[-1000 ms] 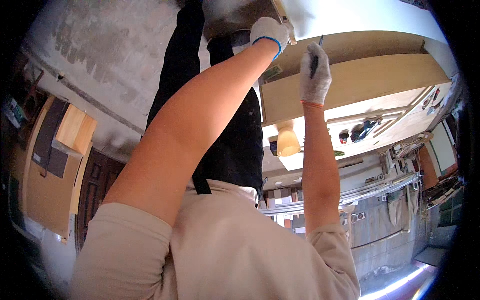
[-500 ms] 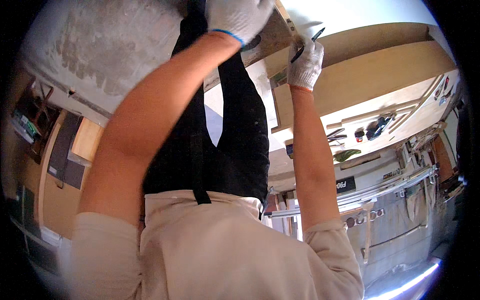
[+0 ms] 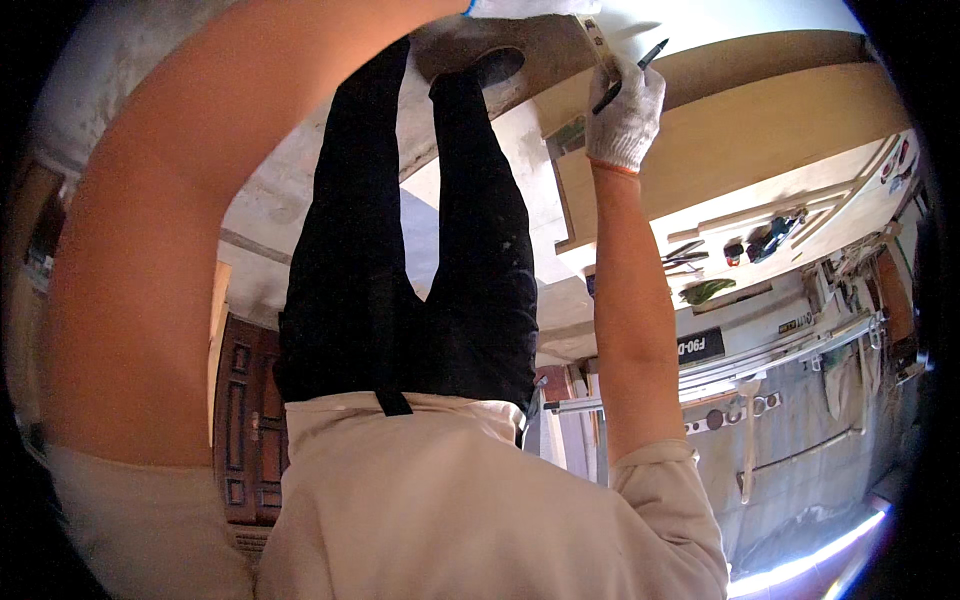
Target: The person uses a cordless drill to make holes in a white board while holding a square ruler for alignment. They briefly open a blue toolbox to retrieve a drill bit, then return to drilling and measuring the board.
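My right hand, in a white knitted glove with an orange cuff, is closed around a black pen. The pen's tip points up and to the right, over a bright white surface. Beside my right fingers runs a narrow tan strip with dark marks; whether I touch it I cannot tell. At the top edge, my left hand wears a white glove with a blue cuff. Most of that hand lies outside the picture, so its fingers are hidden.
A long pale wooden panel stretches off to the right below the white surface. Past it, a light board carries several tools and a green object. My shoe rests on the floor, and a dark panelled door shows at lower left.
My left arm has swung up and outward, taking the left hand mostly out of the picture. The right hand, still holding the pen, has shifted slightly right and down in the picture.
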